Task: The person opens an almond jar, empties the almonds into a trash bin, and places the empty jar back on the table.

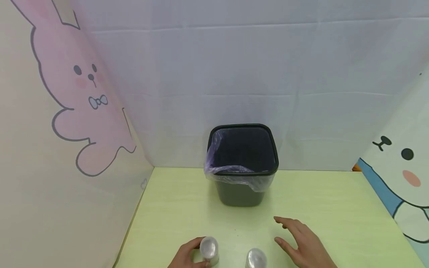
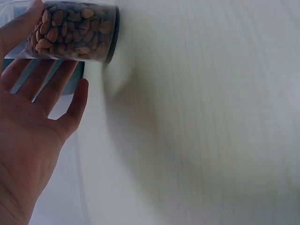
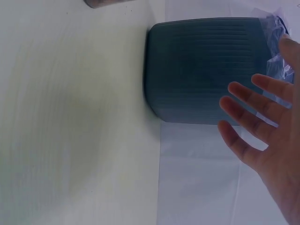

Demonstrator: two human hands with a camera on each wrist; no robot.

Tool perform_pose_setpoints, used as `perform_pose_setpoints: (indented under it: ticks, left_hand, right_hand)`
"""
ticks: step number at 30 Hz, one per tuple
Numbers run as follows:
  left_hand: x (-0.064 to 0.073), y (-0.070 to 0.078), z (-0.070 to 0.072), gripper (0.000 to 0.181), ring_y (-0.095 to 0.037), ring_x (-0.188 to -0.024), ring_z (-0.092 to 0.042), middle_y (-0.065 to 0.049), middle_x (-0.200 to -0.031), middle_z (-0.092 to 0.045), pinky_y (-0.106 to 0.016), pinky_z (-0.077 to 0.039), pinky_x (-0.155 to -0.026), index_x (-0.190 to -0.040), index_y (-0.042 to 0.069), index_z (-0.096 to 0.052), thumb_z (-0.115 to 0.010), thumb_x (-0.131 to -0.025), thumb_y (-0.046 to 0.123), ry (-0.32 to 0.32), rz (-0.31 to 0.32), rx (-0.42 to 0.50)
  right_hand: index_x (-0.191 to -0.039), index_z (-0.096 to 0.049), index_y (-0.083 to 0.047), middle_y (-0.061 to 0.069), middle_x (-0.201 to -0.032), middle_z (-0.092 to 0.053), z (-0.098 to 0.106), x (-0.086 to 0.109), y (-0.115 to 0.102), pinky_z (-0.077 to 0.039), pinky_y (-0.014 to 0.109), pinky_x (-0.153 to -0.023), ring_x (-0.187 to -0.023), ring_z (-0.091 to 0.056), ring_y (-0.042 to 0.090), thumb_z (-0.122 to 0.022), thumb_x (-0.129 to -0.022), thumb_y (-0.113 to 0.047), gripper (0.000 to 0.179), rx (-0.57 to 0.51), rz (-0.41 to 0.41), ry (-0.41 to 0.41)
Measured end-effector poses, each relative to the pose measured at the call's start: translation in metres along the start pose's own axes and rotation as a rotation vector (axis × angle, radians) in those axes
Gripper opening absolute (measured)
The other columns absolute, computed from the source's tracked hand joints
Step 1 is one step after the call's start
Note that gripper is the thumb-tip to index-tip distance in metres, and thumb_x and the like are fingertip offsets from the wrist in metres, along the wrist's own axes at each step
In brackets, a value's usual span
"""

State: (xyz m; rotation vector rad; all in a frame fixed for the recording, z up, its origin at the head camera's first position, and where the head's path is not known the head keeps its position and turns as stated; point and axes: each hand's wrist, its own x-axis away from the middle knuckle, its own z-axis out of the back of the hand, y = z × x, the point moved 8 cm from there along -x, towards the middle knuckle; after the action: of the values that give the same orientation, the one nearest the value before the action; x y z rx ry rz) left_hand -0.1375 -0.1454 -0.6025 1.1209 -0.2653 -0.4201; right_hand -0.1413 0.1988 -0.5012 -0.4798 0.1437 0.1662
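Note:
A clear jar of almonds (image 2: pixel 75 32) has a silvery top (image 1: pixel 209 247) in the head view and a dark base in the left wrist view. My left hand (image 1: pixel 187 257) holds it near the table's front, thumb on one side and fingers on the other. To its right is a second silver-topped jar (image 1: pixel 256 258), cut off by the frame's bottom edge; its contents are hidden. My right hand (image 1: pixel 306 245) hovers right of that jar with its fingers spread and nothing in them. In the right wrist view the same hand (image 3: pixel 276 126) overlaps a dark green bin (image 3: pixel 201 70).
Against the white cloth backdrop (image 1: pixel 251 74), the bin (image 1: pixel 239 193) stands upright at the table's back. A thin clear liner (image 1: pixel 258 183) folds over its rim. Pale yellow tabletop (image 1: pixel 335 208) stretches to either side, and printed cartoon panels (image 1: pixel 100 130) flank it.

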Motion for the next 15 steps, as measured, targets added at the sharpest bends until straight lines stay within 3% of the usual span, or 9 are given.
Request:
perform_pose_setpoints:
  ticks: [1, 3, 6, 9, 15]
  left_hand:
    - [-0.004, 0.004, 0.002, 0.056, -0.008, -0.107, -0.063, 0.004, -0.122, -0.068, -0.029, -0.047, -0.091, -0.133, 0.025, -0.058, -0.081, -0.082, 0.024, 0.028, -0.082, -0.057]
    - [-0.008, 0.004, 0.002, 0.057, -0.005, -0.106, -0.062, 0.008, -0.122, -0.068, -0.029, -0.048, -0.09, -0.133, 0.027, -0.057, -0.081, -0.082, 0.026, 0.03, -0.113, -0.075]
    - [-0.012, 0.003, 0.002, 0.056, -0.004, -0.11, -0.062, 0.01, -0.124, -0.066, -0.029, -0.05, -0.09, -0.134, 0.03, -0.056, -0.079, -0.083, 0.032, 0.012, -0.08, -0.061]
    - [-0.017, 0.003, 0.001, 0.056, -0.004, -0.112, -0.061, 0.01, -0.126, -0.065, -0.031, -0.052, -0.09, -0.135, 0.032, -0.055, -0.077, -0.084, 0.036, -0.002, -0.052, -0.062]
    - [-0.027, 0.014, 0.003, 0.057, -0.004, -0.114, -0.058, 0.011, -0.126, -0.061, -0.033, -0.054, -0.088, -0.137, 0.032, -0.052, -0.076, -0.085, 0.039, 0.015, -0.117, -0.094]
  right_hand:
    - [-0.128, -0.057, -0.041, -0.028, -0.12, -0.058, 0.001, 0.0, -0.002, -0.054, 0.032, -0.084, -0.097, -0.057, -0.004, -0.064, -0.085, -0.062, 0.047, -0.007, 0.031, 0.025]
    - [-0.128, -0.057, -0.041, -0.027, -0.12, -0.059, 0.003, -0.001, -0.006, -0.054, 0.03, -0.082, -0.096, -0.057, -0.005, -0.07, -0.085, -0.054, 0.047, -0.007, 0.094, 0.074]
    - [-0.129, -0.057, -0.04, -0.027, -0.121, -0.059, 0.003, -0.001, -0.009, -0.054, 0.029, -0.081, -0.096, -0.057, -0.005, -0.074, -0.084, -0.047, 0.048, -0.015, 0.146, 0.111]
    - [-0.129, -0.055, -0.043, -0.029, -0.121, -0.057, 0.001, -0.003, -0.009, -0.054, 0.028, -0.081, -0.095, -0.057, -0.007, -0.072, -0.085, -0.049, 0.048, -0.024, 0.135, 0.092]
    - [-0.129, -0.054, -0.045, -0.03, -0.121, -0.056, -0.004, -0.009, -0.013, -0.052, 0.024, -0.075, -0.091, -0.055, -0.009, -0.069, -0.087, -0.051, 0.045, -0.07, 0.121, 0.052]
